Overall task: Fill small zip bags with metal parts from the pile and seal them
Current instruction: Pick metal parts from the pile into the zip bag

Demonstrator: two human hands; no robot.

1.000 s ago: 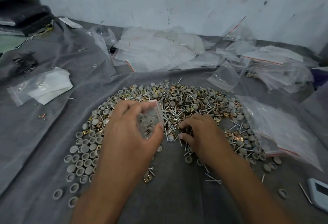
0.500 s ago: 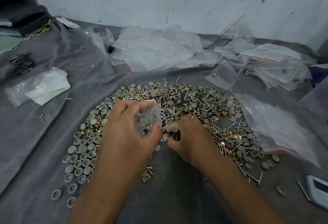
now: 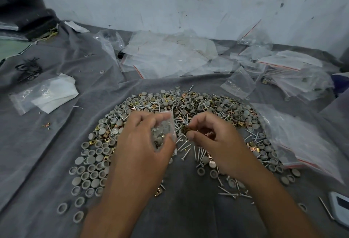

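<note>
Left hand [image 3: 140, 149] grips a small zip bag [image 3: 164, 130] just above the pile [image 3: 188, 109] on the grey cloth [image 3: 56, 143], mouth toward the right hand [image 3: 213, 139], grey caps already visible inside. Right-hand grip is curled, pinching what looks like a small brass clip [image 3: 187, 129] just beside the bag's opening. Best to keep the mouth spread and steady, push the part well past the zip strip before releasing, and stay low over the pile so drops land back in it; bag not yet sealed.

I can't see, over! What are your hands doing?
Left hand holds small bag, caps inside. Right hand pinches brass-coloured part beside it. Nothing blocking.
</note>
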